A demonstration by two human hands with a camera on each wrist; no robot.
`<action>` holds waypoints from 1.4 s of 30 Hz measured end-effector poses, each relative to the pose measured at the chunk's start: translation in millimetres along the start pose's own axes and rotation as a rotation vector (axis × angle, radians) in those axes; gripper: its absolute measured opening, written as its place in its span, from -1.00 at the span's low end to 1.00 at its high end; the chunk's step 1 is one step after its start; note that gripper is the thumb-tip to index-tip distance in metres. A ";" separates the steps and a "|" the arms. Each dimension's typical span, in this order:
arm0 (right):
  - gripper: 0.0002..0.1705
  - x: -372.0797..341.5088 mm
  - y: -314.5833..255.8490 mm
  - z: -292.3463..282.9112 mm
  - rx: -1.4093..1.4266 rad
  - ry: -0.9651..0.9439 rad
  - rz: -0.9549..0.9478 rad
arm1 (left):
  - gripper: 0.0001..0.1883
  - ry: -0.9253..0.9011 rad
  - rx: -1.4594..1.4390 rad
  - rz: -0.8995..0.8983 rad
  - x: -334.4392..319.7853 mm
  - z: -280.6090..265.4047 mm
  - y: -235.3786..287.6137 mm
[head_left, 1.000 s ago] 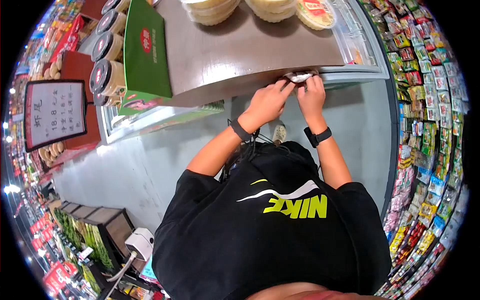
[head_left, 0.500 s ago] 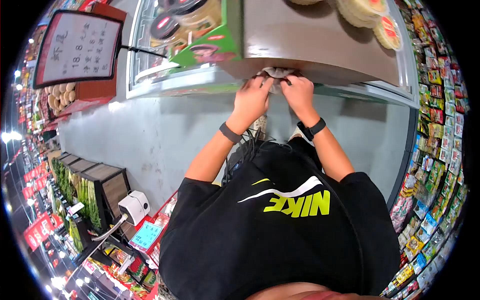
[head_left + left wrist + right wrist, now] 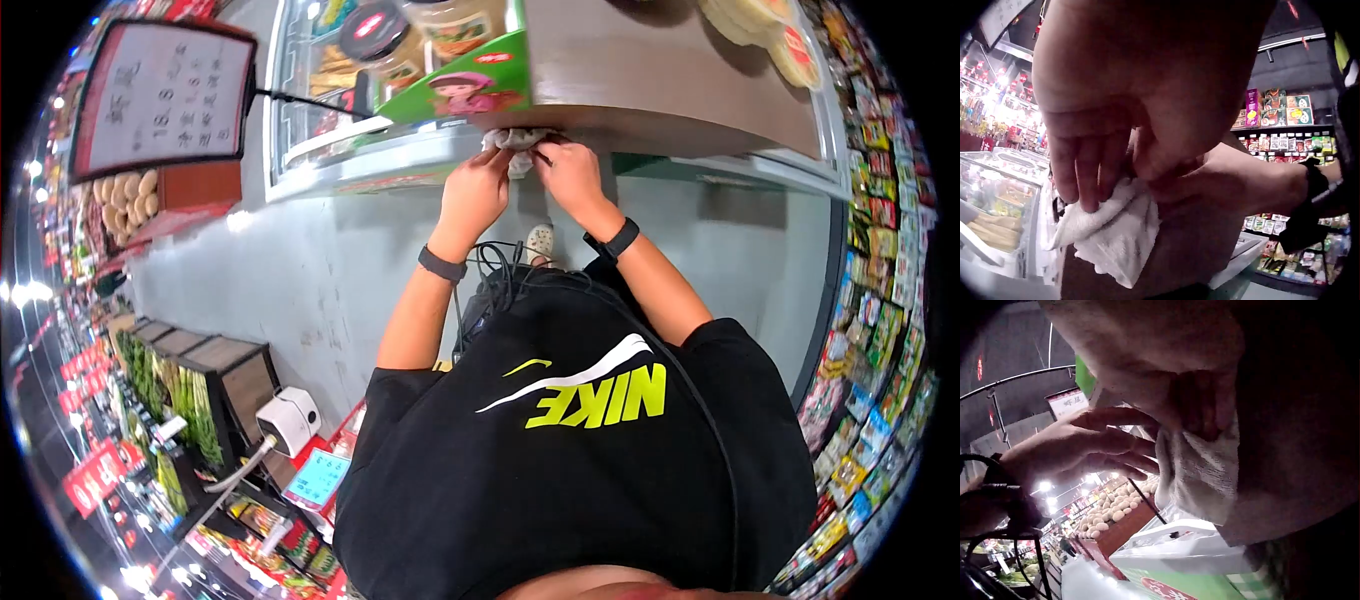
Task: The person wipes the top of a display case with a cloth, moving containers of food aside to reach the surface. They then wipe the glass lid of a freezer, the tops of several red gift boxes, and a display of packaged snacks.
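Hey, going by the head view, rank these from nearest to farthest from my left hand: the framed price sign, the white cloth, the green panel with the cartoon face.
1. White cloth: touching the left hand, at its fingers.
2. Green panel: ahead of the hand.
3. Framed price sign: well off to the left.

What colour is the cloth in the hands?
The cloth is white; the left wrist view shows it best.

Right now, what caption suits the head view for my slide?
Left fingers and right fingers hold a white cloth against the brown counter.
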State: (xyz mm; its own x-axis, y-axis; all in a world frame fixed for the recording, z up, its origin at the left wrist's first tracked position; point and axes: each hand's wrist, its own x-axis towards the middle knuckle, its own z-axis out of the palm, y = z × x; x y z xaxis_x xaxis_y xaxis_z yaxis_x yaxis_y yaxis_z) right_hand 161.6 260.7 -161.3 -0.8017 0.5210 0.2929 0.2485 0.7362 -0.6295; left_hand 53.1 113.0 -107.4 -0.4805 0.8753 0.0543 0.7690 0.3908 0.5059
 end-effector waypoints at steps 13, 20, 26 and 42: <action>-0.78 -74.6 156.7 -96.9 -0.243 0.222 0.303 | -0.61 -0.422 -0.147 0.236 86.4 140.8 89.0; -0.71 -92.2 222.1 -141.8 -0.299 0.356 0.290 | -0.44 -0.593 -0.259 0.349 126.3 197.9 151.1; -0.78 -89.7 232.3 -130.0 -0.080 0.367 0.384 | -0.47 -0.343 -0.187 0.389 114.1 216.8 137.7; -0.70 -35.5 121.6 42.3 0.004 0.011 0.154 | -0.42 -0.087 -0.220 0.065 12.8 120.9 -41.1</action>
State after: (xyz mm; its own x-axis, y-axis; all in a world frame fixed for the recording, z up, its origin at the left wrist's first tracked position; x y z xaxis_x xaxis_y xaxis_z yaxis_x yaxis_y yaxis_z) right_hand 197.3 313.5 -278.7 -0.7485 0.6322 0.2001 0.3662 0.6457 -0.6701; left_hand 66.3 142.6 -231.6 -0.3874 0.9216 0.0231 0.6821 0.2698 0.6797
